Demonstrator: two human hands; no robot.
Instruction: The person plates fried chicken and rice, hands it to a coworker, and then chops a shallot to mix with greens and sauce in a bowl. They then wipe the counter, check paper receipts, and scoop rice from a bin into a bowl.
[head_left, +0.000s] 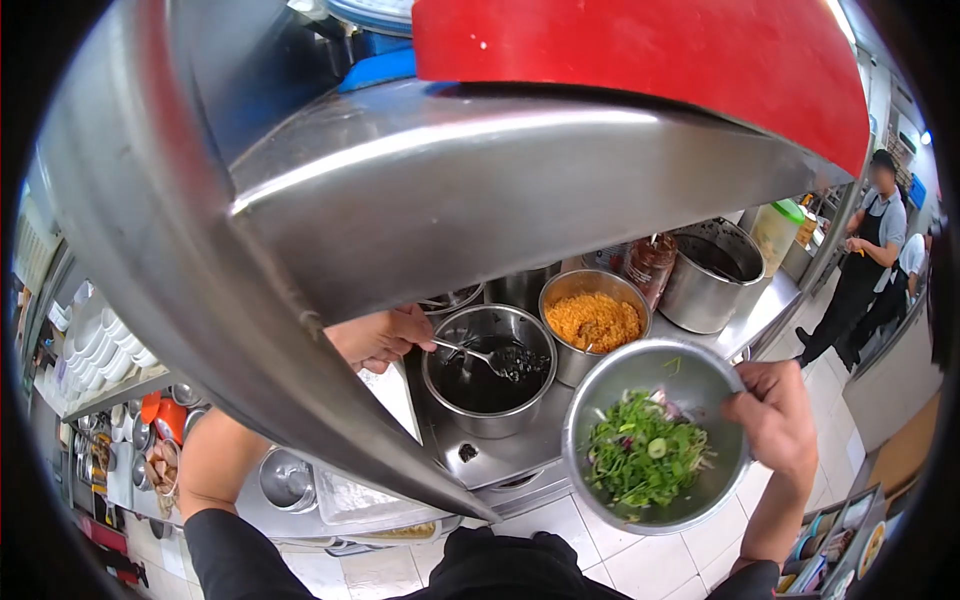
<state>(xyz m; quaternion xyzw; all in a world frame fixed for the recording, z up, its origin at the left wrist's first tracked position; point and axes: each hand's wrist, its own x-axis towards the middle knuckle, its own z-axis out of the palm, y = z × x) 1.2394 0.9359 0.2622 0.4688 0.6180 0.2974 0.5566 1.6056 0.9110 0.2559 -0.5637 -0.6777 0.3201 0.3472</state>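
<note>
My left hand [385,340] pinches the handle of a metal spoon [465,350]. The spoon's bowl rests over a steel pot [432,385] that holds dark liquid with something shiny and dark near the spoon. My right hand [775,415] grips the rim of a steel mixing bowl [585,470], tilted slightly toward me. Chopped green herbs [645,450] lie inside it, with bits of purplish onion and pale slices among them. Behind the bowl stands a metal pot of orange grains [595,318].
A steel shelf edge [480,190] crosses close above my hands, and a metal post [250,300] slants down on the left. A large pot [690,295] and a red jar [650,265] stand at the back right. Another person [875,240] stands at the far right.
</note>
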